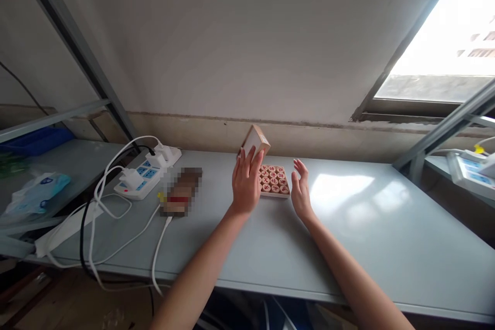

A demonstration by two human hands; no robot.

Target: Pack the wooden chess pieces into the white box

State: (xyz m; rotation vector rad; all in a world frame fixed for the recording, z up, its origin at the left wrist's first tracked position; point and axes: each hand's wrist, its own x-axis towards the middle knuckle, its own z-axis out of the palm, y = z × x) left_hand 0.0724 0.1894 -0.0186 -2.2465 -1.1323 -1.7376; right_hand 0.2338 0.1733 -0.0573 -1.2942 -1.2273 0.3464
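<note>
A shallow box point(275, 196) lies on the grey table, filled with rows of round wooden Chinese chess pieces point(274, 181) marked with red characters. My left hand point(246, 185) is at the box's left side, its fingers against a tilted wooden box lid point(257, 138) held up behind the box. The thumb's grip on the lid is partly hidden. To the right of the box, my right hand point(301, 191) is raised with nothing in it, its thumb and fingers apart. It looks close to the box edge without covering the pieces.
On the left stands a white power strip point(147, 172) with plugs and looping white cables point(96, 191). A blurred-out brown object point(181, 191) lies between it and my left arm. Behind the grey table point(348, 247) rises a wall; metal frame posts point(415, 165) flank both sides.
</note>
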